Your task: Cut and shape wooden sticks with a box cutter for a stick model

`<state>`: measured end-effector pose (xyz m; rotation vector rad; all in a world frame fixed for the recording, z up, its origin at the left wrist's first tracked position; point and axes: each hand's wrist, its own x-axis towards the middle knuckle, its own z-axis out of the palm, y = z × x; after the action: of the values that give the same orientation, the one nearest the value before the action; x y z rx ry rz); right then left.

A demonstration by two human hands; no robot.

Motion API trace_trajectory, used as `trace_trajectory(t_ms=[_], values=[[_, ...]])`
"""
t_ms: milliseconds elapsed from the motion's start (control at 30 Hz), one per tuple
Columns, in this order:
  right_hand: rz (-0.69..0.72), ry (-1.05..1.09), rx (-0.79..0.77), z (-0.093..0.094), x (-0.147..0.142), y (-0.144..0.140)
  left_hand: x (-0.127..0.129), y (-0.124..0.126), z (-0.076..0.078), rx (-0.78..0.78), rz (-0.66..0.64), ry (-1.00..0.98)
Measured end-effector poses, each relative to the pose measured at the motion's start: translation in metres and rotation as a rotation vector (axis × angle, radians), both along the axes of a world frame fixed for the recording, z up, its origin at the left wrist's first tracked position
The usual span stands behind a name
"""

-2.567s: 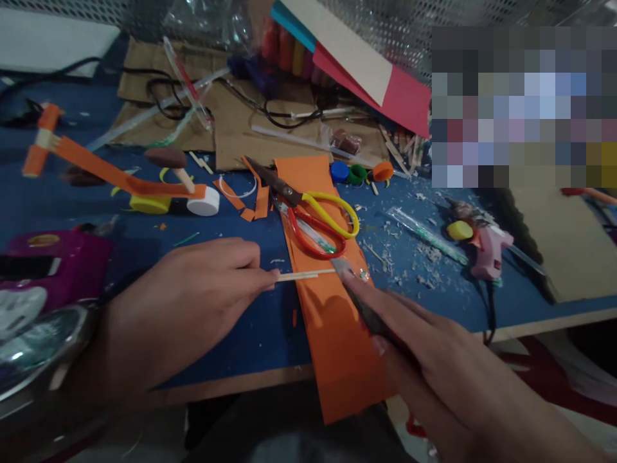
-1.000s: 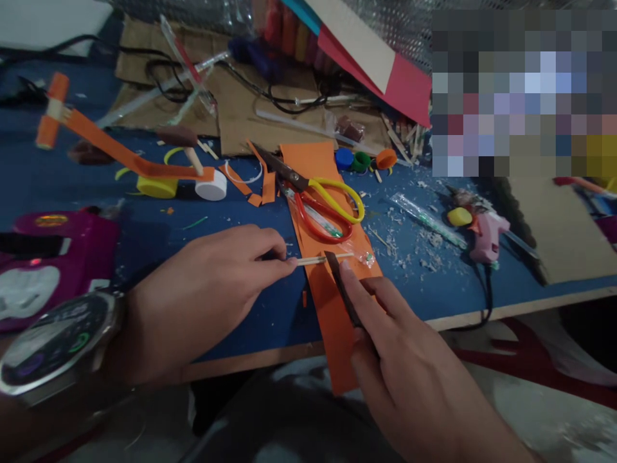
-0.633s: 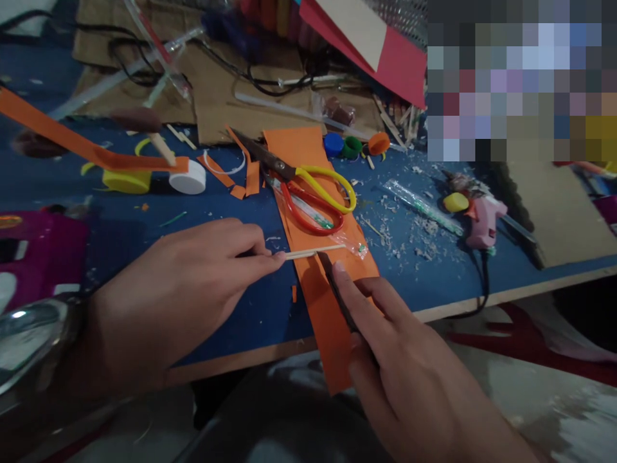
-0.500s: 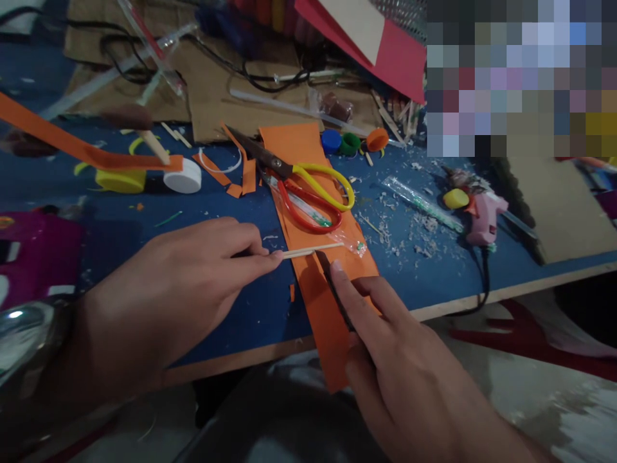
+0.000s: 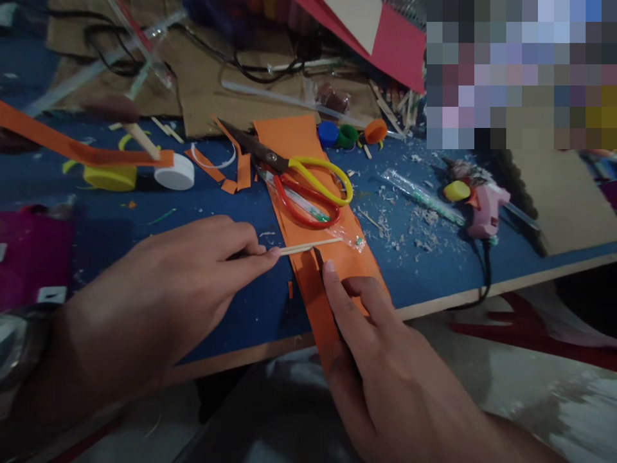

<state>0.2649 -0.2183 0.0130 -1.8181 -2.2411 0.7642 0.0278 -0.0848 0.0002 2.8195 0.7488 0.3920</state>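
Observation:
Between thumb and fingers, my left hand [image 5: 187, 283] pinches pale thin wooden sticks [image 5: 325, 243] that point to the right; they may be two sticks or one split lengthwise. My right hand [image 5: 380, 354] is closed around a dark-bladed knife [image 5: 317, 258], index finger stretched along it. The blade tip touches the underside of the sticks, or is very close to it. Below both lies an orange paper strip [image 5: 284, 138], reaching over the table edge. Scissors [image 5: 273, 157] with one yellow and one red handle rest on the strip just beyond the sticks.
A pink glue gun [image 5: 486, 209] stands at the right, its cord over the table edge. Bottle caps, including a white cap [image 5: 174, 172] and a blue cap [image 5: 328, 134], lie about. Cardboard [image 5: 216, 109] covers the back; a purple object [image 5: 33, 257] sits at left.
The view has shifted slightly. The knife and my right hand have moved a little left and down against the sticks. My left hand keeps its pinch.

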Motion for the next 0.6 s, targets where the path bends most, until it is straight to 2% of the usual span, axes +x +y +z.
trace_trajectory(t_ms=[167, 400, 600], values=[[-0.001, 0.048, -0.032, 0.004, -0.002, 0.004, 0.003, 0.001, 0.001, -0.093, 0.043, 0.002], [-0.046, 0.08, -0.07, 0.013, 0.002, 0.011, -0.001, 0.0, -0.004, -0.042, 0.027, 0.001], [-0.084, 0.219, -0.111, 0.017, 0.008, 0.018, -0.002, -0.001, -0.002, -0.024, 0.037, 0.073]])
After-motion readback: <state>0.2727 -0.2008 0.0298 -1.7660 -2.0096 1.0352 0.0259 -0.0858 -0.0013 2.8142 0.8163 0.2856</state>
